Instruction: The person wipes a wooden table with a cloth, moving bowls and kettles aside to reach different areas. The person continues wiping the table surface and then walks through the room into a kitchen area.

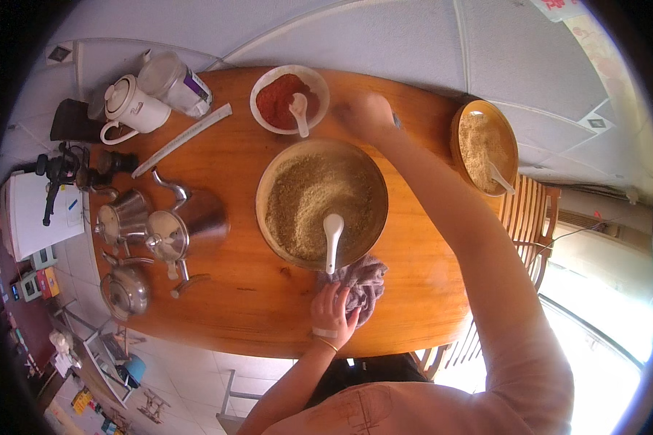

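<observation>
Left hand (332, 313) fingers curled on grey cloth (364, 279) near surface (268, 304) front edge (bare wood leftward). Right hand (366, 114) past big bowl (321, 203), grip unclear.

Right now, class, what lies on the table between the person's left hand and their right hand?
In the head view, the big bowl of tan grain with its white spoon lies between the left hand and right hand.

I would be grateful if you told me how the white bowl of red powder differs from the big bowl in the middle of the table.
The white bowl is small and pale, holding red powder; the big bowl is much wider, brownish, holding tan crumbly grains. The white bowl sits at the far edge, near the right hand; the big bowl sits mid-table, beside the cloth under the left hand. Both hold a white spoon.
</observation>
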Demonstrator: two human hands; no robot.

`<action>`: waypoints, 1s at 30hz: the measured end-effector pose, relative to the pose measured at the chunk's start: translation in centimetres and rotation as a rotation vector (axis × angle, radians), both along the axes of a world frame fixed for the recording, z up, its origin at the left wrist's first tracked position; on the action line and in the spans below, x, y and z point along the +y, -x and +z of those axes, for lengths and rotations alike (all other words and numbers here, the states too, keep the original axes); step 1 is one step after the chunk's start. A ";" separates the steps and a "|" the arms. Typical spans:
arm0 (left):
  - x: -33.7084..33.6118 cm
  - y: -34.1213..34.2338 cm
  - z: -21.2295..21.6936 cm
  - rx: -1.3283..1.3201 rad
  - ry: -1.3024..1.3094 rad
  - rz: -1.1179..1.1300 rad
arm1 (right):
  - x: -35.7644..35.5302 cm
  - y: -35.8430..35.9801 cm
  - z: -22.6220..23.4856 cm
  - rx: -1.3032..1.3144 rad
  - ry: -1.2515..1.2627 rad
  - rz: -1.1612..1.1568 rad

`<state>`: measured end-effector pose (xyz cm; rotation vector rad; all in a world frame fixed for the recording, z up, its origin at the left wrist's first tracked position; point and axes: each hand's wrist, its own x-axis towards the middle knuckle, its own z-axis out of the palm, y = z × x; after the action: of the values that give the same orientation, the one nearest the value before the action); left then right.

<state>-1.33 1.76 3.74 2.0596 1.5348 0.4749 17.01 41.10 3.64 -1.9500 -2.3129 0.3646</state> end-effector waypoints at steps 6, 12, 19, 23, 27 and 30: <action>-0.3 -0.1 -0.3 0.015 -0.004 0.014 | 0.4 -0.3 -0.6 0.000 -0.009 0.001; -0.4 -0.1 -0.4 0.011 -0.005 0.017 | 0.7 -0.3 0.0 0.122 -0.019 0.022; -0.4 -0.1 -0.4 -0.002 0.007 0.024 | 0.8 -0.8 0.1 0.057 0.065 -0.013; -0.3 -0.1 -0.3 0.011 -0.002 0.014 | 1.1 -0.8 -0.5 0.047 0.013 -0.063; -0.2 -0.1 -0.1 0.019 -0.004 0.009 | 1.1 -0.9 -1.0 -0.014 0.069 -0.016; -0.2 -0.1 -0.1 0.017 0.001 0.016 | 0.9 -1.1 -1.0 -0.020 0.012 -0.061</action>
<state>-1.23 1.57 3.62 2.0574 1.5618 0.4638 18.11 42.04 2.63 -2.0337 -2.2615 0.3559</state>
